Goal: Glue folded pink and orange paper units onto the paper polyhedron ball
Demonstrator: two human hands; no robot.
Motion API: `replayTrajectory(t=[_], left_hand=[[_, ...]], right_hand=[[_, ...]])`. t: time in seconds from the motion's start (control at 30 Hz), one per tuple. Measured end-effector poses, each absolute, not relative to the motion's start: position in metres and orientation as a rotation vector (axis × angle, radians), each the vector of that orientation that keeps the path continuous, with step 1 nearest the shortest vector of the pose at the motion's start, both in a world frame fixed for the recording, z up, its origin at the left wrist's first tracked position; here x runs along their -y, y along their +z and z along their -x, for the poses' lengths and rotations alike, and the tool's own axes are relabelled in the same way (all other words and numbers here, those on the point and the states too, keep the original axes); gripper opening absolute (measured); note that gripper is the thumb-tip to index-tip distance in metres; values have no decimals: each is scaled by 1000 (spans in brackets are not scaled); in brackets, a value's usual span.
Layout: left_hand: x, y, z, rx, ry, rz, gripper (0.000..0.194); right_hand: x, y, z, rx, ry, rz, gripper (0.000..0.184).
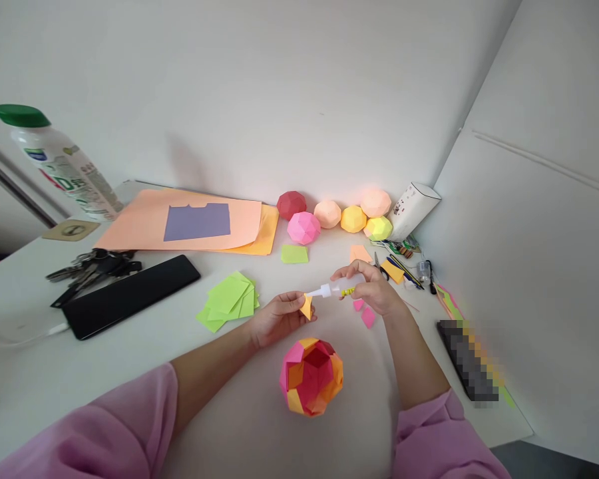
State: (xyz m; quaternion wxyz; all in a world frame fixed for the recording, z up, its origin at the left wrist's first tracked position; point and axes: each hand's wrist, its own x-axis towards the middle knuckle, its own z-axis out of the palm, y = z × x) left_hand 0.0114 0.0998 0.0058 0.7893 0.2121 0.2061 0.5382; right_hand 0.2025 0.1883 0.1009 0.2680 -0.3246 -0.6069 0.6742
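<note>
Gluing, prob.: beyond open paper ball [312, 379], L hand [283, 318] pinches orange piece [307, 309], R hand [377, 287] grips bottle [335, 289]; next likely needs gentle squeeze.

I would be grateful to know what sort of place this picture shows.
It looks like a desk set up for papercraft, perhaps at home: faceted paper balls sit near the wall, green paper slips lie loosely piled, and the right hand holds a narrow-tipped bottle.
</note>
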Motion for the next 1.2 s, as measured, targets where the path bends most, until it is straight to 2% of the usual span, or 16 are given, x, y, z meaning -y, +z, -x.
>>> replayTrajectory(t=[0.43, 0.8, 1.2], left_hand=[[-101, 5, -11, -437, 1161, -451, 14], [-102, 4, -11, -433, 1169, -409, 12], [-102, 3, -10, -437, 1171, -392, 13]], right_hand=[[-184, 108, -210, 1955, 1568, 929, 20], [-183, 106, -211, 2263, 1283, 586, 23], [-180, 107, -209, 2331, 1211, 542, 23]])
